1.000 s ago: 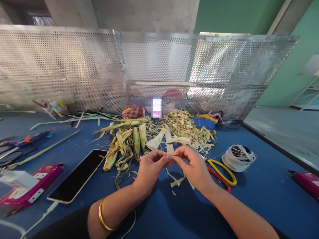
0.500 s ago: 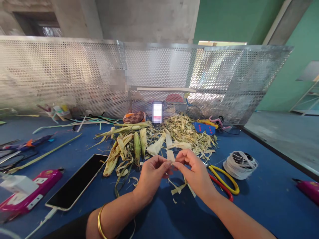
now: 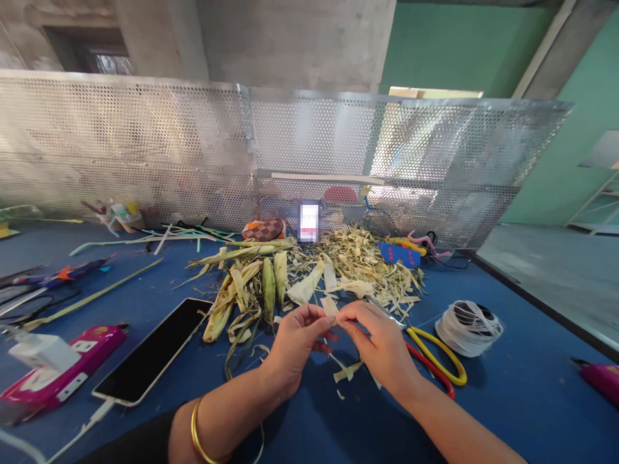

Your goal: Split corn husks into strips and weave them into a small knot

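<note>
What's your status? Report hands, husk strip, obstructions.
Left hand and right hand pinching pale husk strip. Scissors beside right hand. Loose scraps on the table nearby.

Tabletop: plain blue (image 3: 532, 386)
Scissors: one yellow handle loop (image 3: 442, 364), one red handle loop (image 3: 432, 370)
Power strip: magenta body, white sockets (image 3: 99, 341)
Pouch: brown checkered fabric (image 3: 265, 230)
Flat cutout: blue, red dots (image 3: 399, 254)
Bangle: gold metal ring (image 3: 195, 428)
Corn husks: pale yellow-green strips (image 3: 242, 283)

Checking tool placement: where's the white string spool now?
Head view, right side: the white string spool sits on the blue table, just right of the yellow-and-red-handled scissors, beyond the right hand.
</note>
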### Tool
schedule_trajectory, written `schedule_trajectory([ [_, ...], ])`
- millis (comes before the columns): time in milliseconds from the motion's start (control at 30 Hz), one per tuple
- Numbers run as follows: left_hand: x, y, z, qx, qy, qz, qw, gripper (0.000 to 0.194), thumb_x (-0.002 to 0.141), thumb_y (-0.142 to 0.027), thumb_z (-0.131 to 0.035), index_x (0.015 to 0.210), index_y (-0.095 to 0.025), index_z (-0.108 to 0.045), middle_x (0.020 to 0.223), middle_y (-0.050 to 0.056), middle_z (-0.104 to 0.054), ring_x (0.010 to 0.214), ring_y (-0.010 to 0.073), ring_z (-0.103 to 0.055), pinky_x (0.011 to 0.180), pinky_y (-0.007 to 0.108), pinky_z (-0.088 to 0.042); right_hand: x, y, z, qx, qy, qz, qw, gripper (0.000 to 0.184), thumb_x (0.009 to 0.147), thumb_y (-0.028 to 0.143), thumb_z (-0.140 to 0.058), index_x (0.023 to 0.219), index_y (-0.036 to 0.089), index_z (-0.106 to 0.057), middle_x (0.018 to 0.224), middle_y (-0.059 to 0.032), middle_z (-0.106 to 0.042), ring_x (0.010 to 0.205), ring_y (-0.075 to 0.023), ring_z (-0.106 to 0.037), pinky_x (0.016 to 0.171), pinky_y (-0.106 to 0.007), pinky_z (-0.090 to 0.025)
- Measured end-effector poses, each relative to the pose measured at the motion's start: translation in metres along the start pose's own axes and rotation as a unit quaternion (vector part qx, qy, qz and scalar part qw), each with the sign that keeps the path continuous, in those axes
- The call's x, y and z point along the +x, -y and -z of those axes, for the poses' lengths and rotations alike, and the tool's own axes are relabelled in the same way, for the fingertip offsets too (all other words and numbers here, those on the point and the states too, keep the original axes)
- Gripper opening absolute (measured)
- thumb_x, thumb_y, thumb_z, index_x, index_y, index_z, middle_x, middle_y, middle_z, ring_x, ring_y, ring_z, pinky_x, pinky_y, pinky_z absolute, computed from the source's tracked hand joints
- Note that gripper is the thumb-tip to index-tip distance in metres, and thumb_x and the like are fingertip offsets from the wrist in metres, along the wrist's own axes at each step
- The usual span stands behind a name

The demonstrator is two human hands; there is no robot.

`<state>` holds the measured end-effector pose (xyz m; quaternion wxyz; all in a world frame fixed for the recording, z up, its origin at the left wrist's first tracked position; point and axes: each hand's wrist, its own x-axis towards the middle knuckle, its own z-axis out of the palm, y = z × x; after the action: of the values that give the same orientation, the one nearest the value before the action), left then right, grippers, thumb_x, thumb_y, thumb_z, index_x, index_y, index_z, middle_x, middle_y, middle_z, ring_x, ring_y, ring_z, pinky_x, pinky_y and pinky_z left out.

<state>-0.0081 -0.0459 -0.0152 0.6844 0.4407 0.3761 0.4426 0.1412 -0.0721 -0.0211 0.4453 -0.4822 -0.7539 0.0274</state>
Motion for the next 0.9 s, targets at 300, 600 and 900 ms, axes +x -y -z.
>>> schedule_trajectory([
  [300, 0.0029, 0.0012, 0.0026, -0.002, -0.008, 0.013, 1.0, 0.026, 0.057, -0.031, -0.077, 0.067, -0.014, -0.062, 0.06, -0.001, -0.059, 0.054, 0.0094, -0.055, 0.055, 0.022, -0.045, 0.0001, -0.0045, 0.0012, -0.021, 0.02, 0.063, 0.998, 0.016, 0.089, 0.015, -0.049, 0.093, 0.024, -0.06, 0.086, -0.0027, -0.066, 0.085, -0.0187, -0.059, 0.079, -0.033, -0.046],
  [600, 0.0034, 0.0002, 0.001, 0.032, -0.012, -0.023, 0.999, 0.024, 0.059, -0.033, -0.075, 0.064, -0.014, -0.062, 0.062, -0.002, -0.059, 0.058, 0.0106, -0.057, 0.053, 0.02, -0.044, -0.0005, -0.0017, -0.0012, 0.047, 0.003, -0.053, 0.998, 0.01, 0.085, 0.018, -0.052, 0.079, 0.022, -0.059, 0.081, -0.0022, -0.066, 0.079, -0.0178, -0.06, 0.071, -0.029, -0.047],
  [900, 0.0034, 0.0024, 0.0033, 0.098, -0.019, -0.087, 0.991, 0.02, 0.062, -0.033, -0.073, 0.063, -0.015, -0.066, 0.056, -0.001, -0.062, 0.054, 0.01, -0.055, 0.057, 0.021, -0.045, 0.0009, 0.0008, -0.0036, 0.158, -0.001, -0.188, 0.969, 0.005, 0.079, 0.025, -0.057, 0.08, 0.021, -0.055, 0.072, -0.0002, -0.061, 0.069, -0.0155, -0.059, 0.064, -0.027, -0.046],
])
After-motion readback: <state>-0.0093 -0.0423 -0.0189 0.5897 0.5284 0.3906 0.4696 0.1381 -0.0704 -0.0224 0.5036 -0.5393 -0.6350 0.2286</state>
